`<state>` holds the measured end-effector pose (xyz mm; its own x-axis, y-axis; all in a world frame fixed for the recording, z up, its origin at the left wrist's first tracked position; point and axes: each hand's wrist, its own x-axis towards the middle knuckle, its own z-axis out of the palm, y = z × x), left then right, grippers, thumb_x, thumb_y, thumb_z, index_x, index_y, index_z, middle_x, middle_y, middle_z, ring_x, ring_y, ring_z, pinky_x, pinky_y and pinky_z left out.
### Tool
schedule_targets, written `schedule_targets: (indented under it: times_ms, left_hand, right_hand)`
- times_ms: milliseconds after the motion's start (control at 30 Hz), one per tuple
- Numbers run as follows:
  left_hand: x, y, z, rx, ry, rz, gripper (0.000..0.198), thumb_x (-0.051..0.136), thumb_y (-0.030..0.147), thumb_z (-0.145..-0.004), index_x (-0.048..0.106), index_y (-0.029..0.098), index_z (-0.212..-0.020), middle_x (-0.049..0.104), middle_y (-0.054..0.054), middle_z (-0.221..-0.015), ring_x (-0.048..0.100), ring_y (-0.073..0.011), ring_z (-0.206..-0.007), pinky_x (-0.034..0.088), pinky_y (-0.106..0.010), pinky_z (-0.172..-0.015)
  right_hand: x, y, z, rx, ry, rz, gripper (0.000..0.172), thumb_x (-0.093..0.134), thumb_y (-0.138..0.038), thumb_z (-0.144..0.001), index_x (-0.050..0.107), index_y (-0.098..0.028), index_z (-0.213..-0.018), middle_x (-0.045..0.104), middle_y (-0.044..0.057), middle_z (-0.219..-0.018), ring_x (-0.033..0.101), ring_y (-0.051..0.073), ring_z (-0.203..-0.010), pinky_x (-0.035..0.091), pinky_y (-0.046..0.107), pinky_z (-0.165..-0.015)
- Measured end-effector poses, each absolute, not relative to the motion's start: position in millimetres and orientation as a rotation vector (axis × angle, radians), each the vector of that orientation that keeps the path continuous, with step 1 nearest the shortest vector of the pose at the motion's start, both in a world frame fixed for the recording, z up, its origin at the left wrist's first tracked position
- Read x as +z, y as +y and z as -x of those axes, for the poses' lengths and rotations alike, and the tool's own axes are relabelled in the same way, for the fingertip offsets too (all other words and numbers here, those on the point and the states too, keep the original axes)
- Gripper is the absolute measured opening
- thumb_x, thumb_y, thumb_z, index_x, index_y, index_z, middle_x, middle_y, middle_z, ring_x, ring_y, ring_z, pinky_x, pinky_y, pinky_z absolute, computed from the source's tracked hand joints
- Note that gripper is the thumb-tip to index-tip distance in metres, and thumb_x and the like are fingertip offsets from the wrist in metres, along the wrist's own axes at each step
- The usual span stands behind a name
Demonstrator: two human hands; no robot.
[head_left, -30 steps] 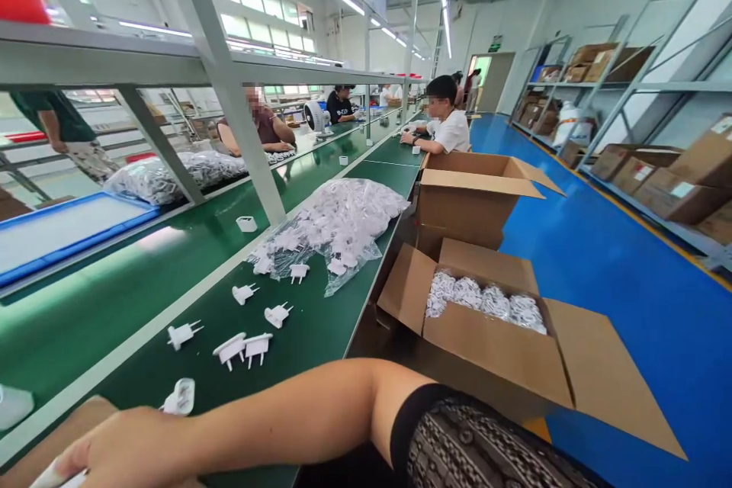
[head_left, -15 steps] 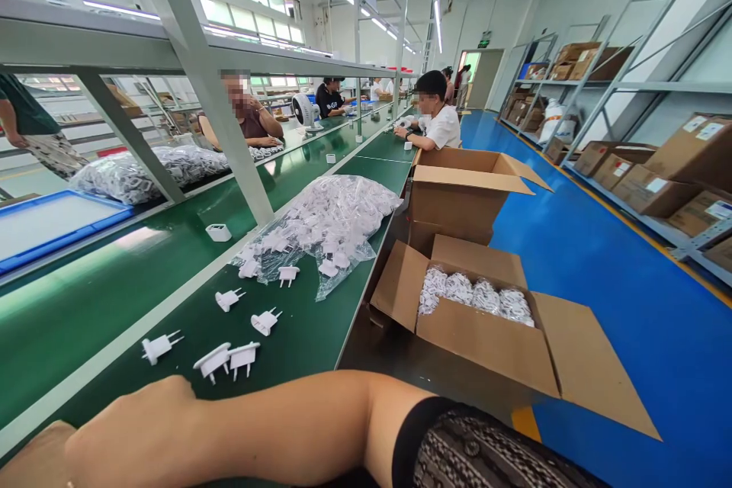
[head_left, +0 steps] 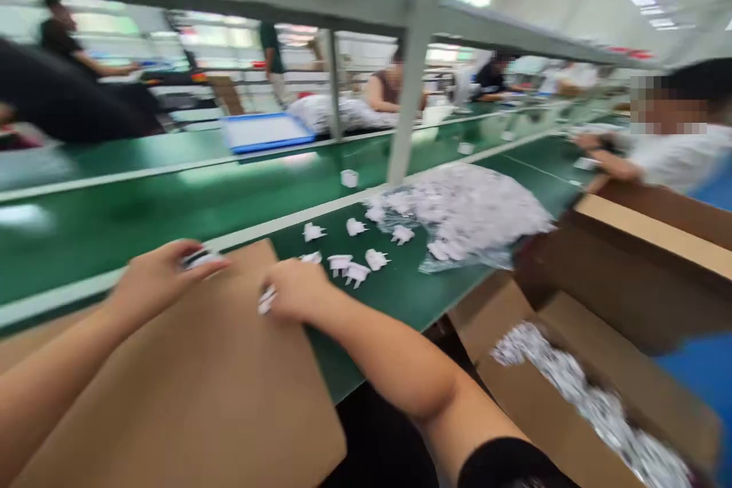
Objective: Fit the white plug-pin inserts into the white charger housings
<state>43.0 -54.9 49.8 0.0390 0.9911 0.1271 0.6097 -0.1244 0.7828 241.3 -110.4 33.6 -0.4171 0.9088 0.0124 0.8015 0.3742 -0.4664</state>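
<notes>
While my left hand (head_left: 154, 282) pinches a white plug piece (head_left: 200, 258) over the cardboard sheet's (head_left: 217, 396) far edge and my right hand (head_left: 297, 290) pinches another piece (head_left: 266, 299) at its right edge, I judge each grip should be snug and low over that sheet.

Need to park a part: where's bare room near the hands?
Bare: the cardboard sheet this side of the left hand and right hand, and the green belt beyond the rail. Crowded: loose plugs and plug bag, right of the right hand.
</notes>
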Motion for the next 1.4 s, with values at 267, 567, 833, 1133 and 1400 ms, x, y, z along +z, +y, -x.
schedule_targets:
  times_ms: [267, 567, 833, 1133, 1400]
  left_hand:
    - [-6, -119, -27, 1.0, 1.377, -1.887, 0.033, 0.084, 0.048, -0.067, 0.074, 0.022, -0.085, 0.069, -0.004, -0.078, 0.056, -0.0195, -0.064, 0.039, -0.026, -0.055]
    - [-20, -136, -25, 0.999, 1.142, -1.646, 0.044, 0.085, 0.044, -0.068, 0.073, 0.02, -0.104, 0.061, -0.001, -0.067, 0.052, -0.0177, -0.058, 0.04, -0.027, -0.053]
    - [-20, -135, -27, 1.013, 1.051, -1.675, 0.04, 0.081, 0.046, -0.073, 0.073, 0.02, -0.103, 0.062, -0.002, -0.07, 0.054, -0.0176, -0.059, 0.041, -0.027, -0.054]
    - [-22, -134, -23, 0.981, 1.094, -1.698, 0.046, 0.082, 0.047, -0.073, 0.07, 0.021, -0.108, 0.055, 0.003, -0.064, 0.047, -0.0146, -0.057, 0.037, -0.026, -0.054]
    - [-26, -131, -23, 1.005, 1.047, -1.642, 0.041, 0.082, 0.047, -0.073, 0.071, 0.018, -0.099, 0.06, -0.001, -0.07, 0.051, -0.0156, -0.06, 0.038, -0.026, -0.054]
  right_hand:
    - [29, -97, -242, 1.384, -1.355, 1.258, 0.039, 0.063, -0.026, -0.06, 0.075, -0.015, -0.094, 0.073, 0.005, -0.077, 0.061, 0.014, -0.061, 0.037, 0.019, -0.045]
    - [26, -109, -230, 1.197, -1.478, 1.186, 0.036, 0.074, -0.035, -0.064, 0.075, -0.017, -0.096, 0.074, 0.006, -0.082, 0.066, 0.017, -0.069, 0.051, 0.028, -0.064]
    - [26, -127, -229, 0.417, -2.114, 1.104, 0.029, 0.063, -0.024, -0.084, 0.074, -0.028, -0.11, 0.072, 0.004, -0.097, 0.066, 0.019, -0.082, 0.052, 0.03, -0.069]
    - [17, -121, -227, 0.571, -1.938, 1.169, 0.033, 0.065, -0.031, -0.083, 0.072, -0.023, -0.115, 0.075, 0.005, -0.101, 0.07, 0.021, -0.089, 0.055, 0.033, -0.081]
    - [20, -132, -222, 0.244, -2.271, 1.086, 0.039, 0.055, -0.014, -0.08, 0.07, -0.025, -0.114, 0.072, 0.005, -0.103, 0.067, 0.021, -0.091, 0.049, 0.028, -0.069]
